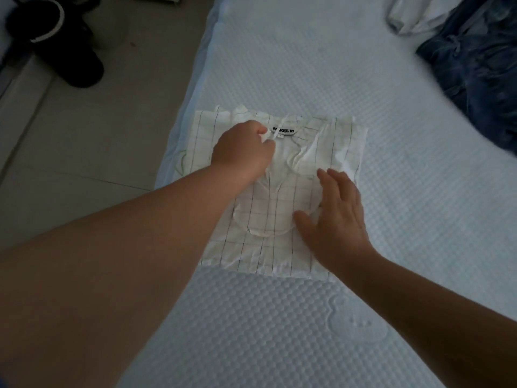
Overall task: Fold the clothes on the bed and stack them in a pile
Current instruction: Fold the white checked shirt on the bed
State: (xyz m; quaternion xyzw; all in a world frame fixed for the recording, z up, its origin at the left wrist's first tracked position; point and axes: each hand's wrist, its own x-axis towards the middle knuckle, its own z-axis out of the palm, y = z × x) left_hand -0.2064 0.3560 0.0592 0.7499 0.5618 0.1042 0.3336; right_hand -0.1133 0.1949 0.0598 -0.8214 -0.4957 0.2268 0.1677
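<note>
Fingers of the left hand (242, 152) were curled in tight, pinching a small white tie or bit of fabric right at the neckline of the shirt (275, 197), just beside the black neck label (284, 131). Fingers of the right hand (335, 217) lay straight and slightly spread, palm down, pressing flat on the near right part of the shirt, thumb stretched out toward its middle. Both bare forearms reached in from the near edge of the view, the left one crossing the shirt's near left corner.

Shirt itself: white with thin dark check lines, folded into a rough square, collar end away from the person, lying flat on the bed (363, 317) close to the bed's left edge. Bed surface was a pale quilted cover with a dotted texture. Well beyond the shirt, toward the far right corner, sat a rumpled dark blue garment (475, 65), and just beside it a crumpled white garment (414, 15), both unfolded. Left of the bed, on the grey floor (84, 135), sat a black object (56, 37) with a pale rim, too blurred to identify.
</note>
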